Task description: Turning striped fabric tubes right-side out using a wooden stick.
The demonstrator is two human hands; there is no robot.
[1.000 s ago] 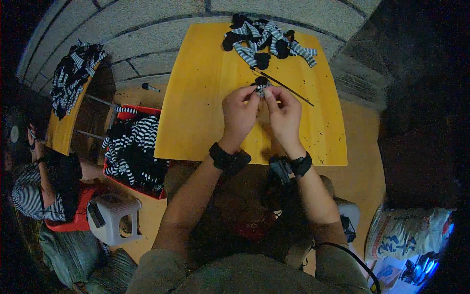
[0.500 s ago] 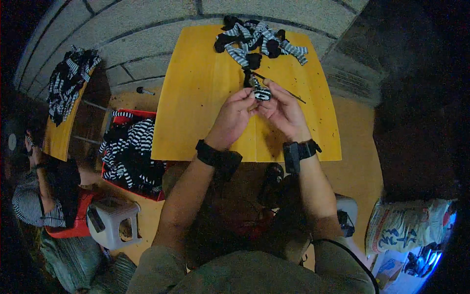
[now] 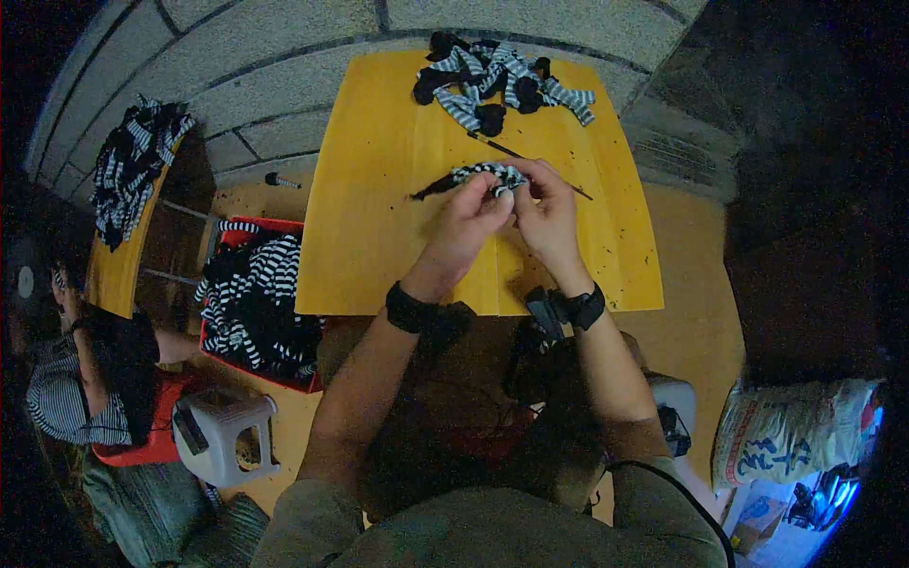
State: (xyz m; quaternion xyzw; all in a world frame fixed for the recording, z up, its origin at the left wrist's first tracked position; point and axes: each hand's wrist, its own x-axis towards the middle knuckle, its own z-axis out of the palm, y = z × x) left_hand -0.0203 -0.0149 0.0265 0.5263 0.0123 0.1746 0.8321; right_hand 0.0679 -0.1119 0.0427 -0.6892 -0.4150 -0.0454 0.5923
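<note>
A small black-and-white striped sock (image 3: 461,177) is pinched between my two hands over the yellow table (image 3: 369,227). Its dark end trails leftward past my left hand (image 3: 466,225). The fingers of that hand are closed on the gathered fabric. Opposite it, my right hand (image 3: 551,225) also has thumb and fingers closed on the sock; part of the cloth is hidden by the fingers. Just beyond, a thin dark rod (image 3: 502,148) lies slanted on the tabletop, partly behind my right fingers. Farther back sits a heap of striped socks with black parts (image 3: 502,80).
Left of the table stands a red crate (image 3: 270,371) full of striped socks. Another person (image 3: 90,364) sits farther left by a second table with a striped pile (image 3: 137,170). A grey-white stool (image 3: 227,431) and a white sack (image 3: 795,431) stand on the floor.
The sock has been turned; its dark end, which pointed away from me, now stretches out to the left. Both hands have closed in tighter around the fabric.
</note>
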